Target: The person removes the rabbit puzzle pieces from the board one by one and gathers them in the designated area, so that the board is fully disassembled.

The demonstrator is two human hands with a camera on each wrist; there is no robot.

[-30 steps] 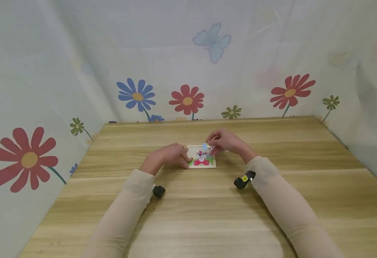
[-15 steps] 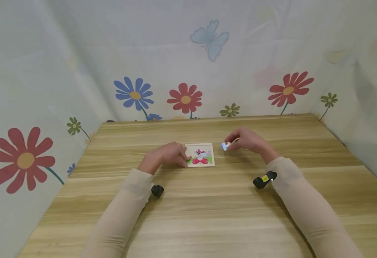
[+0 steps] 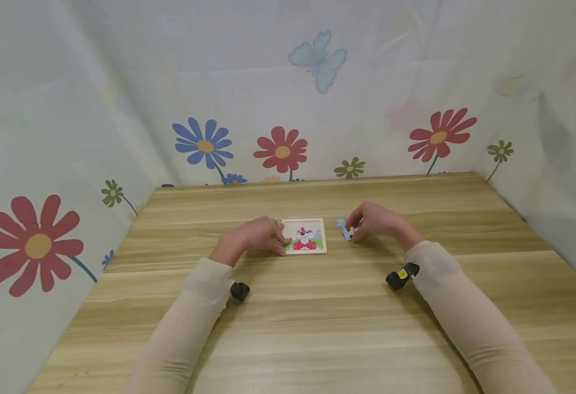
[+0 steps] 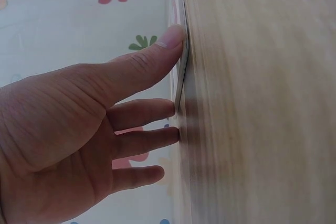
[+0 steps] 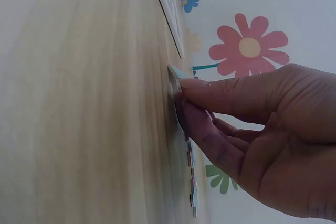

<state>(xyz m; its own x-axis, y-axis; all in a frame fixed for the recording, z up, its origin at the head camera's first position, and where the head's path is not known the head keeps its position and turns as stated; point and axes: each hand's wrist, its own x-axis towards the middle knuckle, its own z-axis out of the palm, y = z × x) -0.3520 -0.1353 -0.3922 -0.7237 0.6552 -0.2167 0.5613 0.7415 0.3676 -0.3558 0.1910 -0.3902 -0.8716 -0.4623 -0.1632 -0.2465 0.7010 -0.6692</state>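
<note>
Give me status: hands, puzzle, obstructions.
Left hand touching frame at left. Right hand pinching piece, right of frame. Frame part-filled, upper area bare. No obstruction seen.

Pale flowered backdrop — around a wood-grain table

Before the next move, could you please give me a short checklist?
1. Left hand touching the puzzle tray: ok, at its left edge.
2. Tray lying on the table: ok.
3. Right hand at a blue puzzle piece: ok, thumb and finger on it.
4. Firmness of that pinch: cannot tell.
5. Piece in the tray: not ok, it is beside it.
6. Picture complete: not ok, the tray's upper part is bare.
</note>
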